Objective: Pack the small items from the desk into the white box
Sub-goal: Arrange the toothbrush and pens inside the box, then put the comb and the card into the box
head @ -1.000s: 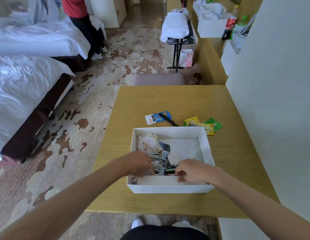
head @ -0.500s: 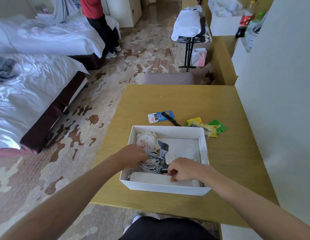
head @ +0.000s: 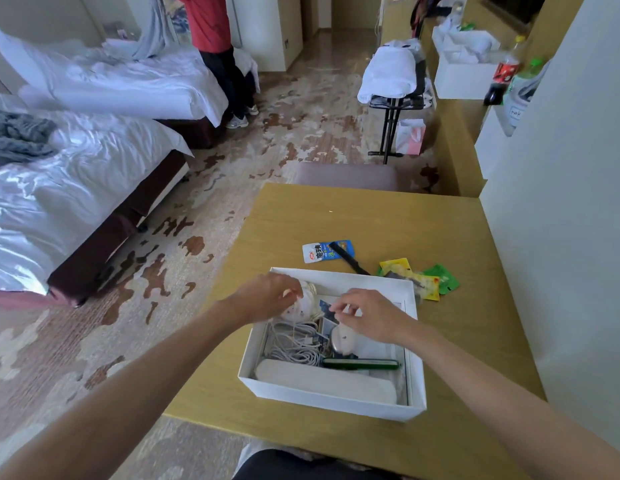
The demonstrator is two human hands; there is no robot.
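The white box sits at the desk's near edge. It holds a long white case, a green pen-shaped item, coiled white cables, an oval white item, a blue card and a round white item. My left hand is at the box's far-left corner, its fingers curled onto the round white item. Over the middle of the box hovers my right hand, fingers loosely bent and holding nothing. Beyond the box, a blue-and-white packet, a black comb, yellow packets and a green packet lie on the desk.
A white wall runs along the desk's right side. A stool stands behind the desk's far edge. Two beds are to the left, with a person in red standing beyond them. A luggage rack stands further back.
Both hands have lifted from the near part of the box and moved toward its far side. The left hand went from the cables to the round white item. The view has shifted left.
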